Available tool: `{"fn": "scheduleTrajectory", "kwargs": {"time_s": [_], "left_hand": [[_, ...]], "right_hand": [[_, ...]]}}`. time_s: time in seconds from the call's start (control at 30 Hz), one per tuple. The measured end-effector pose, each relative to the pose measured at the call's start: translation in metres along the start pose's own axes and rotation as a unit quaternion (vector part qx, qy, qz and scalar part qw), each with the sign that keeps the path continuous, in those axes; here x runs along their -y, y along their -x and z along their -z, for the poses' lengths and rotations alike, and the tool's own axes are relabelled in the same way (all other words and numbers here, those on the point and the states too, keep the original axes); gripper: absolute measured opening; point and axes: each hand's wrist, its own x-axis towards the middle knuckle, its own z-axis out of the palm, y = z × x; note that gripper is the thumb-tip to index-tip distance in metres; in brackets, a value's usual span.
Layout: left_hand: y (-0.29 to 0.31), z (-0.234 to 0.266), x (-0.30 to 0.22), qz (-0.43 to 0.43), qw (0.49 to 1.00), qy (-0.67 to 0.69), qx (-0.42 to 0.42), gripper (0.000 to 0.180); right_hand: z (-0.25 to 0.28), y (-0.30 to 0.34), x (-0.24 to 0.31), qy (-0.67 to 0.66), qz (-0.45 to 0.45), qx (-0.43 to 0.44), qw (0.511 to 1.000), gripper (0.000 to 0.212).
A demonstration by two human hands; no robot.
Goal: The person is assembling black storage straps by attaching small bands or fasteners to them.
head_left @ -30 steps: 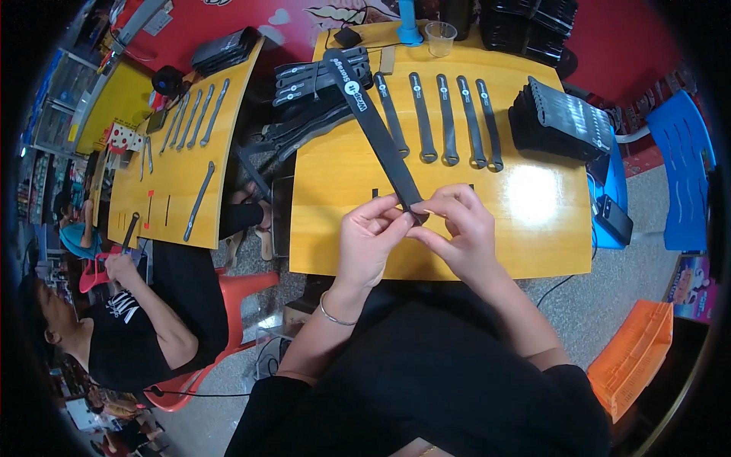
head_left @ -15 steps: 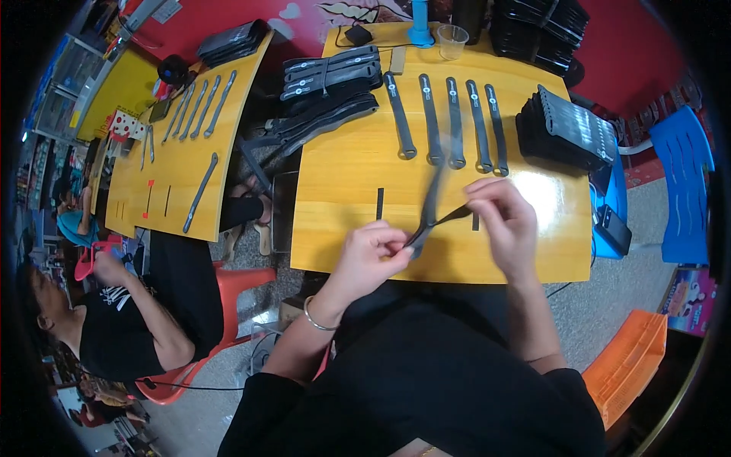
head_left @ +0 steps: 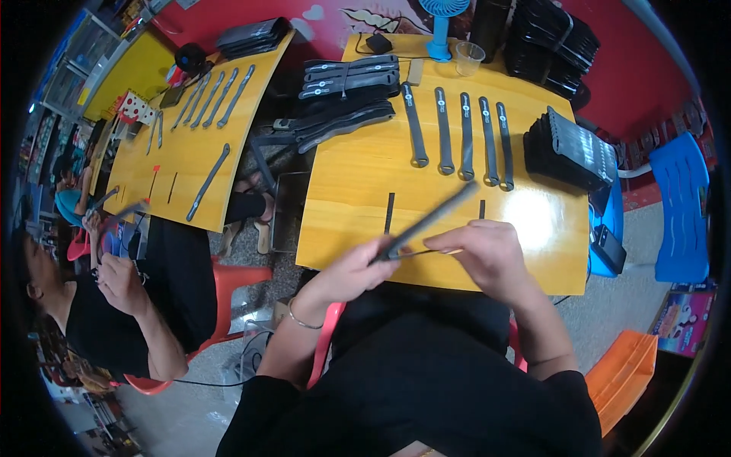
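Observation:
My left hand [head_left: 352, 270] is closed around a dark grey strap [head_left: 435, 217], whose blurred free end slants up and to the right over the table. The right hand [head_left: 487, 251] pinches a thin dark end that runs across from the left fingers; its join with the strap is hidden. Beyond my hands, several similar grey straps with rounded ends [head_left: 445, 137] lie side by side, roughly parallel. Two short black strips mark the yellow table [head_left: 343, 206], one left strip [head_left: 390, 213] and one right strip [head_left: 482, 209].
Strap bundles [head_left: 350, 76] lie at the table's far left, and a stack in clear wrapping [head_left: 579, 152] at its right. Behind stand a blue fan [head_left: 439, 27] and a plastic cup [head_left: 469, 57]. A co-worker [head_left: 106, 327] sits left at another table [head_left: 198, 164]. An orange crate [head_left: 620, 381] is at right.
The strap's free end has swung from nearly upright to slanting right. My right hand has come down and slightly left, nearer the left one. The whole view has shifted a little.

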Motion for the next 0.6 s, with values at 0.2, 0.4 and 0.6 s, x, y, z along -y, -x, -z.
{"fn": "scheduleTrajectory", "kwargs": {"time_s": [0.2,0.4,0.6], "left_hand": [[0.055,0.047,0.009,0.066,0.997,-0.047,-0.003,0.018],[0.092,0.083,0.049,0.07,0.986,0.146,-0.043,0.014],[0.084,0.08,0.038,-0.166,0.901,0.396,-0.063,0.031]], "right_hand": [[0.068,0.004,-0.011,-0.067,-0.153,-0.134,0.977,0.013],[0.143,-0.009,-0.027,-0.036,-0.073,-0.343,0.936,0.015],[0.035,-0.096,0.011,0.073,-0.005,-0.21,0.975,0.02]]}}
